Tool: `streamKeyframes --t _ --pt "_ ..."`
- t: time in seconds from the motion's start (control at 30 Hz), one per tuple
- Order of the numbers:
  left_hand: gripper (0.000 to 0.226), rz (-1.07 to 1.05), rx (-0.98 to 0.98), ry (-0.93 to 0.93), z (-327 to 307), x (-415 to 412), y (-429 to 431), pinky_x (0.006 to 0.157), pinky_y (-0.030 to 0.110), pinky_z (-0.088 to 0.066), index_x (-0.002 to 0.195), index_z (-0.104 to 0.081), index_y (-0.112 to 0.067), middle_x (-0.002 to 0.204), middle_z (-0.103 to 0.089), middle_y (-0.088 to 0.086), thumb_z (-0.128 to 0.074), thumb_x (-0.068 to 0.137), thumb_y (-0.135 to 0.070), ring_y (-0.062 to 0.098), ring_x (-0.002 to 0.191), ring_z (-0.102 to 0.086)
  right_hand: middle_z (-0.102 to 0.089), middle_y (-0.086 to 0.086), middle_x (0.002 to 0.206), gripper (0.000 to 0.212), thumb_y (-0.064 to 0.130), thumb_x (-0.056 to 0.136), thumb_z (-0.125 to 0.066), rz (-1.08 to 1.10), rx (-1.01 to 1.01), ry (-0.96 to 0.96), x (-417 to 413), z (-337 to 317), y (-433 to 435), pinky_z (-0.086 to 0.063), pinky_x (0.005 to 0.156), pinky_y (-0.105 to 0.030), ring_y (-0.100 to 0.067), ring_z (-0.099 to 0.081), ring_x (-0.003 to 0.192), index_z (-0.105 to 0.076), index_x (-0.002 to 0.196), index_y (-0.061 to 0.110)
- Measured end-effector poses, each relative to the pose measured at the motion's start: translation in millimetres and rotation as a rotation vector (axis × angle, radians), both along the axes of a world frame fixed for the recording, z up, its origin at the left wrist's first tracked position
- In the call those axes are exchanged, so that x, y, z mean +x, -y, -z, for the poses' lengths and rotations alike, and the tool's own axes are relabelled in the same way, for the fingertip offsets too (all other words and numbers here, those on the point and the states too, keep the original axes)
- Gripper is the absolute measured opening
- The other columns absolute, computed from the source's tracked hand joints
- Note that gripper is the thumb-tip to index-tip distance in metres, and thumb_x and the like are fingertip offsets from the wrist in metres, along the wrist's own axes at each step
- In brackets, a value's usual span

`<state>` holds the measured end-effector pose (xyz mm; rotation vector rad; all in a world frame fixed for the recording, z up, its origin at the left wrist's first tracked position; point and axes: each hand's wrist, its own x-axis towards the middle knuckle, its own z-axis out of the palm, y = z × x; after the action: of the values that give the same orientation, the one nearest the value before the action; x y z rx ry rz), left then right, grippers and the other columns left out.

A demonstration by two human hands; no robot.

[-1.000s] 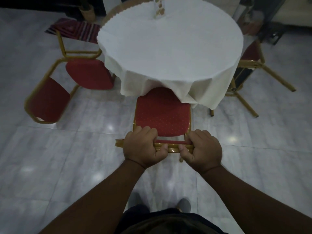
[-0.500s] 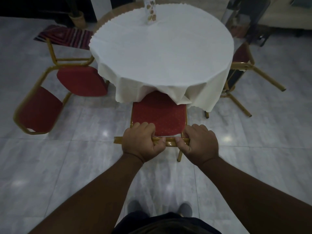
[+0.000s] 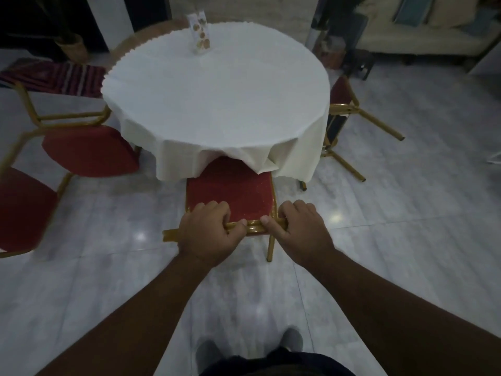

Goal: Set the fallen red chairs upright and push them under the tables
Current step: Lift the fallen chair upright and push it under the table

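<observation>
Red chair (image 3: 230,191): upright, gold metal frame, red speckled seat; front of seat tucked beneath the white tablecloth (image 3: 217,104) of the round table. Left hand (image 3: 206,234) and right hand (image 3: 298,232) each clamped on the gold top rail of the backrest, thumbs nearly meeting. Second red chair (image 3: 81,153) lies tipped over on the floor at left; third chair (image 3: 341,109) tipped over at right, largely hidden behind the cloth. Backrest pad not visible; front legs concealed

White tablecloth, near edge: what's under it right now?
The front of the red chair seat sits under the draped tablecloth, both hands gripping its gold backrest: left hand, right hand. The table's base is covered.
</observation>
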<state>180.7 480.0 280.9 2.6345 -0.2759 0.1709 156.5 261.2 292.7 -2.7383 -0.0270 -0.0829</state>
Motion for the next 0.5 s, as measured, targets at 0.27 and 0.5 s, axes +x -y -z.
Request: streamKeyframes --t 0.27,0.5 --pt "0.050 0.295 0.071 -0.072 -60 36 125 0.082 0.038 -0.044 0.099 -0.063 -0.031 0.092 -0.059 -0.015 -0.039 0.082 -0.071 0.012 0.090 -0.054 -0.066 0.006 0.096 0.064 0.078 0.087 -0.035 0.139 -0.224 0.043 6 -29 108 -0.043 0.087 -0.033 -0.016 -0.058 0.094 -0.066 0.104 0.024" --pt "0.047 0.272 0.112 -0.168 -49 51 175 0.094 0.038 -0.044 0.112 -0.066 -0.016 0.112 -0.069 0.004 -0.049 0.094 -0.056 0.024 0.106 -0.061 -0.042 -0.002 0.156 0.066 0.061 0.100 -0.029 0.169 -0.235 -0.255 8 -25 152 -0.022 0.120 -0.041 -0.020 -0.033 0.146 -0.042 0.149 0.018"
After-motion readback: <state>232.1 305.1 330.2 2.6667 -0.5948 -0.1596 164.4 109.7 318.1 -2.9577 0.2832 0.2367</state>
